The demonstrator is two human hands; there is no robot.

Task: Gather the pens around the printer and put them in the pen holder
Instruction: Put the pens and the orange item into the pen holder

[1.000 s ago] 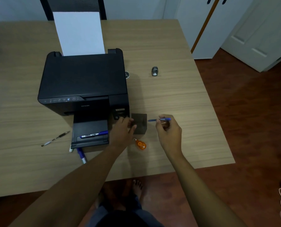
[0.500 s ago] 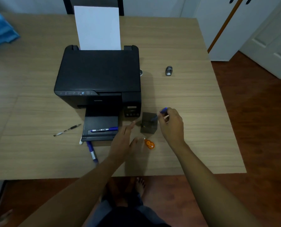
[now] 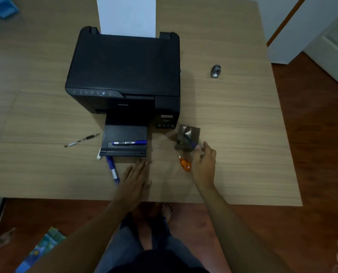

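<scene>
— What's on that wooden table [image 3: 233,119]?
— A black printer [image 3: 125,75], a dark pen holder [image 3: 187,137] just beside it, an orange tape dispenser [image 3: 185,164], two pens [image 3: 81,140] [image 3: 113,170] and a small grey object [image 3: 215,71] farther back.

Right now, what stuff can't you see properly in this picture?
All from the head view:
- Inside the pen holder: dark and see-through, so its contents blur; a blue pen seems in it.
- White object at the printer's output tray: mostly hidden beneath the tray.
- Sheet of paper: top cut off by the frame edge.
- Printer panel icons: too small to read.
- Small grey object: too small to identify.
</scene>
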